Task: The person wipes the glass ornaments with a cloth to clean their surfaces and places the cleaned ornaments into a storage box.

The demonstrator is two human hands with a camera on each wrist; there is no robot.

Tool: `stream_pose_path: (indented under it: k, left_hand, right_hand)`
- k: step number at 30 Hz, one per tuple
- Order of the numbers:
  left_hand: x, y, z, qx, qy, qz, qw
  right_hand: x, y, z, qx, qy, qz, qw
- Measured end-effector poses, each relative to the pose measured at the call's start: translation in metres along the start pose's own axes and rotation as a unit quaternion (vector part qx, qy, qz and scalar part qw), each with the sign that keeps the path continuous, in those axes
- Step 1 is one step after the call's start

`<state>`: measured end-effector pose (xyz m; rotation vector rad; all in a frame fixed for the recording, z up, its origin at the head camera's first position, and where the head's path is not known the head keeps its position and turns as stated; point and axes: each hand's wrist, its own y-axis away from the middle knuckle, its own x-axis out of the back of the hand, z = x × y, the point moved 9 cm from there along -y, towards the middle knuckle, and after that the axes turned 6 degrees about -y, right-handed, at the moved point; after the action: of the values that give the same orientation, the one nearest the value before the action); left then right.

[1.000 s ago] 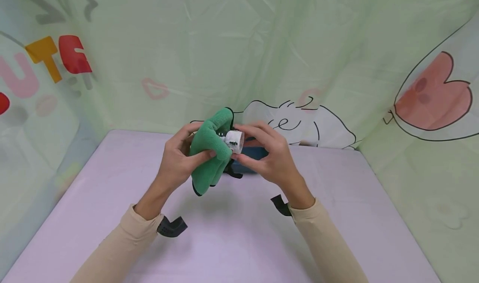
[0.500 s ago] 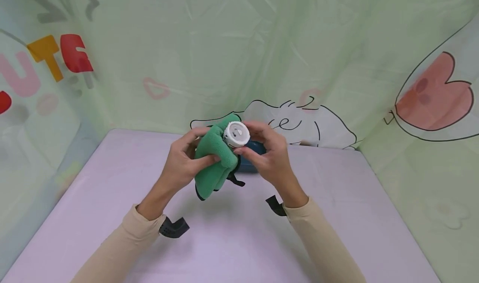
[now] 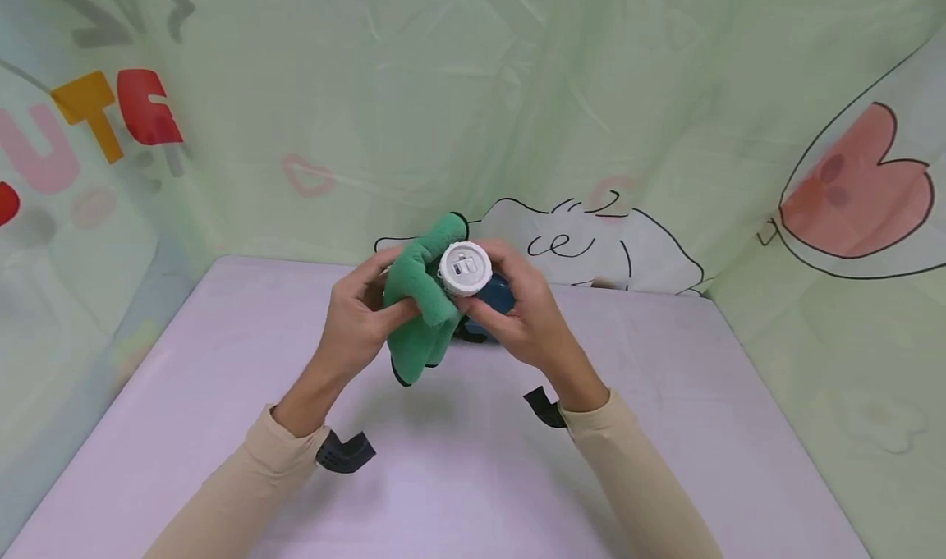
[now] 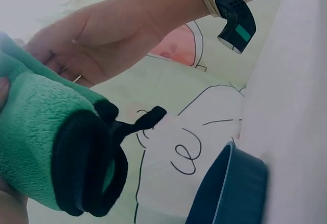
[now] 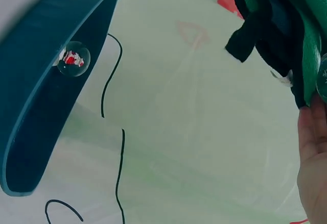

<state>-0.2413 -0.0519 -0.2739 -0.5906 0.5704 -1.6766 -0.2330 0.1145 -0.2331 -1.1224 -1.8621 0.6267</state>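
My left hand [image 3: 355, 309] grips a folded green cloth [image 3: 415, 284] with black edging, its thumb on the near side. Against the cloth's right side is a small snow globe with a white base [image 3: 466, 269], which my right hand [image 3: 528, 313] holds between thumb and fingers. The base's underside, with a small switch-like part, faces the head camera. Cloth and base hide most of the glass ball; a bit of its glass [image 5: 323, 81] shows at the right wrist view's edge. A black loop [image 4: 148, 119] hangs from the cloth in the left wrist view.
Behind the hands a blue bin [image 3: 497, 296] stands on the pale purple tabletop [image 3: 458, 477]. In the right wrist view another snow globe [image 5: 75, 59] with a red and white figure sits inside it. Printed pale green curtains [image 3: 473, 91] enclose the table.
The snow globe has turned from side-on until its base's underside faces the head camera, and the base has rotated since half a second ago. The cloth has shifted slightly with it.
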Motion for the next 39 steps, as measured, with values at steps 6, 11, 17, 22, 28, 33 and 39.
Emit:
stream_pose_path:
  k: [6,11,17,22,28,33,39]
  left_hand:
    - [0.009,0.002,0.004,-0.026,0.020,0.019,0.9993]
    - [0.007,0.000,0.006,-0.031,0.025,0.000,0.9992]
    - [0.001,0.000,0.001,0.005,0.008,-0.016,0.9998]
    - [0.005,0.002,-0.003,0.029,-0.014,0.009,0.9994]
    - [0.006,0.002,-0.002,0.018,-0.020,0.015,0.9995]
    - [0.008,0.002,-0.001,0.014,-0.032,0.024,0.9991]
    - [0.011,0.004,0.000,0.022,-0.045,0.031,0.9983]
  right_hand:
    - [-0.005,-0.001,-0.005,-0.011,0.071,-0.029,0.997]
    - [-0.007,-0.003,-0.009,-0.008,0.138,-0.030,0.990]
    - [-0.004,-0.004,-0.019,0.032,0.140,0.015,0.990]
    - [-0.001,-0.004,-0.023,0.051,0.113,0.020,0.992]
    - [0.003,-0.004,-0.025,0.055,0.113,0.031,0.992]
    - [0.006,-0.003,-0.027,0.068,0.127,0.045,0.988]
    - [0.010,-0.003,-0.024,0.062,0.138,0.056,0.987]
